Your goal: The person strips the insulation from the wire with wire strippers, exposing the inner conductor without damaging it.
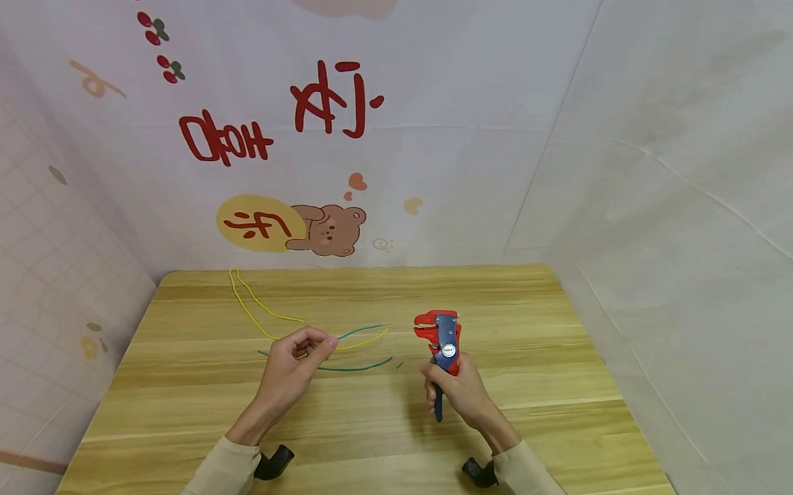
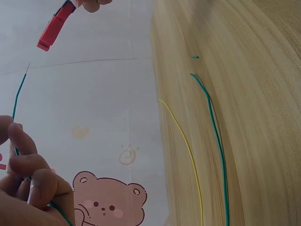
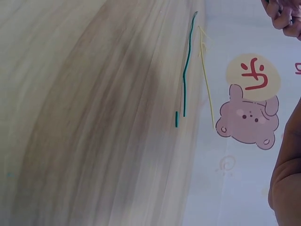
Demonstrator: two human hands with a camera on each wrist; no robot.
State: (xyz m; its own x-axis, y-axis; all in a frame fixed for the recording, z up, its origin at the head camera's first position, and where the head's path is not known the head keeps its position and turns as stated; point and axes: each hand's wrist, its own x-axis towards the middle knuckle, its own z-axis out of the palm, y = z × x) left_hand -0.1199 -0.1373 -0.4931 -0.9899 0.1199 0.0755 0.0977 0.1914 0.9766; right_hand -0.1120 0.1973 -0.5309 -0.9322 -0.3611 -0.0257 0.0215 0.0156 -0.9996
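Note:
My left hand [image 1: 293, 365] pinches a thin green wire [image 2: 17, 96] between thumb and fingers, raised above the table. A short bare metal strand shows at that wire's far tip, and its other end trails behind the palm. To the right, my right hand [image 1: 470, 392] grips a red and blue wire stripper [image 1: 447, 334] by its handles. The stripper's head points away from me, apart from the held wire. Between the hands lie a second green wire [image 3: 185, 77] and a small cut green piece [image 3: 177, 119] on the wood.
A long yellow wire [image 1: 260, 307] loops across the back left of the wooden table [image 1: 353, 444]. Behind the table rises a white printed wall cloth [image 1: 447, 192], with another pale wall [image 1: 691, 210] at the right. Black mounts [image 1: 273, 462] sit at both wrists.

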